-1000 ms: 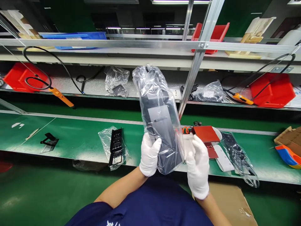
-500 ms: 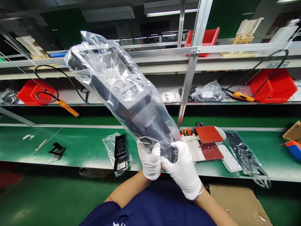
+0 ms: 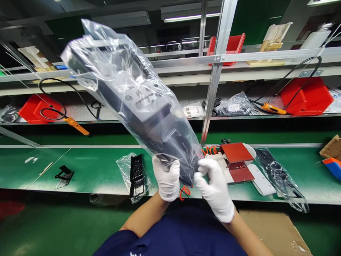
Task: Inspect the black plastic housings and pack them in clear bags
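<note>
Bagged dark housing is up in the air in front of the desk, tilted with its far end toward the upper left. The left hand, white glove on, has it gripped near the bottom, thumb on the front side. The other fingers are behind the plastic, so no clue how they're spread. Holding it by that low end probably leaves the face with the round recesses free to look at. The right hand is curled right beside the lower corner, only a narrow gap between thumb and fingers; can't tell if it's got a fold of film. Glare and creases make the markings on the housing unreadable for me.

Just behind the bottom end there's an orange coil, partly blocked. To the right sits a red-topped fixture, its left side half covered by the right hand. A black bracket lies on clear plastic to the left, which I'd guess is to save it from scratches.

Further out, an orange-handled tool hangs off the shelf edge on its cord, likely to keep it within reach. The cardboard box at far right is cut off, contents unknown.
</note>
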Demonstrator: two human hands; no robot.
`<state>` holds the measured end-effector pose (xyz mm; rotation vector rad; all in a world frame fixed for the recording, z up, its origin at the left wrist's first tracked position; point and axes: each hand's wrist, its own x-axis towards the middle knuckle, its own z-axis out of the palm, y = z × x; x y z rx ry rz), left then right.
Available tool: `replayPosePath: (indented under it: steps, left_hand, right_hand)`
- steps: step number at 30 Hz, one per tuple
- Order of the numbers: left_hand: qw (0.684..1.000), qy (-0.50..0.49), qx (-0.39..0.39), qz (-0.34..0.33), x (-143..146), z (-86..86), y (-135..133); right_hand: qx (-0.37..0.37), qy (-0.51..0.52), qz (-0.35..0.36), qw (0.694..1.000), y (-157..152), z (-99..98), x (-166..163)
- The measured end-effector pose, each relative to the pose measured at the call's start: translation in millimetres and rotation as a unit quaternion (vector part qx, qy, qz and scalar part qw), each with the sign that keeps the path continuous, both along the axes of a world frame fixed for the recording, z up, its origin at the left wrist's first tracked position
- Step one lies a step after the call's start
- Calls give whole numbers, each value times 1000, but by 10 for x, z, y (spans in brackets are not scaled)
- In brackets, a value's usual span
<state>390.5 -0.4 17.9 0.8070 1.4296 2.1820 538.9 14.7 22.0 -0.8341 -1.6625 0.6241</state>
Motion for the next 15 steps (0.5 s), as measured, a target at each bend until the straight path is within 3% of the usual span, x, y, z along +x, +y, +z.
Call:
replayPosePath:
  steps: [3, 6, 9, 15]
  left_hand:
    - [998, -17, 41, -33, -100, 245, 16]
    - [983, -85, 58, -153, -136, 392, 17]
    - [965, -133, 62, -216, -113, 408, 18]
    - [965, -129, 63, -221, -105, 394, -12]
  right_hand:
    - [-77, 109, -34, 990, 38, -27, 189]
    - [-180, 102, 93, 974, 38, -50, 210]
    - [-225, 62, 192, 953, -21, -63, 102]
    - [-229, 89, 149, 958, -113, -112, 33]
